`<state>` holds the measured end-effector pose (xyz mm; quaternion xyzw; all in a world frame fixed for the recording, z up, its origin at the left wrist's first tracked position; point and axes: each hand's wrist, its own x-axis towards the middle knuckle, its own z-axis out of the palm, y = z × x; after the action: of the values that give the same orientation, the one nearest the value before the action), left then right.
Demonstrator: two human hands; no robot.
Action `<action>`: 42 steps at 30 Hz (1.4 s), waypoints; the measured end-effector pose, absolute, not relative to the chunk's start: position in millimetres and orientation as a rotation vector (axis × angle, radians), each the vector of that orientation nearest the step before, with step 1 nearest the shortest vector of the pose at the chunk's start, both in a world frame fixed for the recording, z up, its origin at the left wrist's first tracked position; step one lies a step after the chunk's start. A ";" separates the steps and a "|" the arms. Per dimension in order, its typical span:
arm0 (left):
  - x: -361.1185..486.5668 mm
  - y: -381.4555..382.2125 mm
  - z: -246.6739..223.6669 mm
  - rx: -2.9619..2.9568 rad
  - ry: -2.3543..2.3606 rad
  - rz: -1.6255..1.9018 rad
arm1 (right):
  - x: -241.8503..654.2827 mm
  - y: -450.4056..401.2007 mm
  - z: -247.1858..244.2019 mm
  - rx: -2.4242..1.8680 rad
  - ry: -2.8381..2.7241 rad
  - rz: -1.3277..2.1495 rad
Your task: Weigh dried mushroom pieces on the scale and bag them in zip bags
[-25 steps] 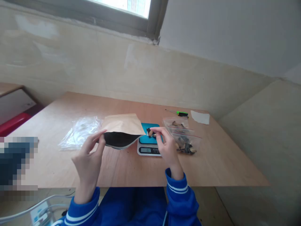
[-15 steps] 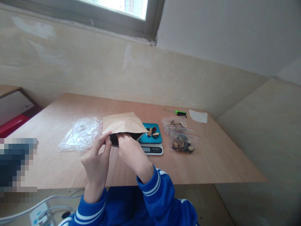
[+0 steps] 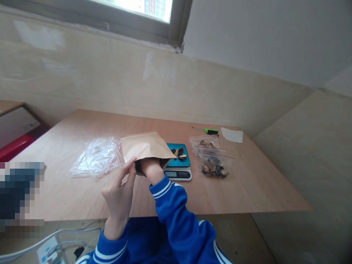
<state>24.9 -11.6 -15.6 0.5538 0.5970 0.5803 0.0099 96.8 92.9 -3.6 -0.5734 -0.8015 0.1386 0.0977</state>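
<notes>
A kraft paper pouch [image 3: 145,148] with a dark inner lining lies low over the table, just left of the scale. My left hand [image 3: 118,198] pinches its near edge between thumb and fingers. My right hand [image 3: 151,169] has gone into the pouch's mouth up to the wrist, so its fingers and anything in them are hidden. On the teal pan of a digital kitchen scale [image 3: 178,174] sit a few dark dried pieces [image 3: 178,153], just right of the pouch.
Right of the scale lie zip bags holding dried pieces [image 3: 213,165]. A crumpled clear plastic bag [image 3: 96,157] lies to the left. A green-handled screwdriver [image 3: 210,131] and white paper [image 3: 232,135] lie at the back of the wooden table [image 3: 247,187].
My right hand has moved left from the scale and pushed into the pouch, which now stands more closed. The dried pieces remain on the scale.
</notes>
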 end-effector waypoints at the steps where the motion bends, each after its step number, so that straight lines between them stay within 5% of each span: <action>1: 24.6 -11.6 -15.6 1.731 1.864 1.808 | 98.6 91.8 -2.4 -1.727 -2.374 0.416; 14: 15.6 -8.5 -10.4 1.717 1.877 1.749 | 138.0 31.2 56.7 -1.703 -2.439 0.548; 20: 11.5 -7.4 -9.1 1.673 1.860 1.715 | 159.2 15.8 53.0 -1.425 -2.270 0.478; 33: 10.4 -4.7 -4.1 1.686 1.862 1.719 | 221.4 0.4 50.0 -0.972 -1.634 0.936; 42: 7.3 8.6 10.8 1.570 1.906 1.801 | 259.5 11.7 22.3 -1.307 -1.604 0.705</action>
<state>7.3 8.6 10.8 0.5131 0.6231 0.5888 0.0425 259.5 11.7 22.3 -0.5309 -0.6517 0.2862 0.4599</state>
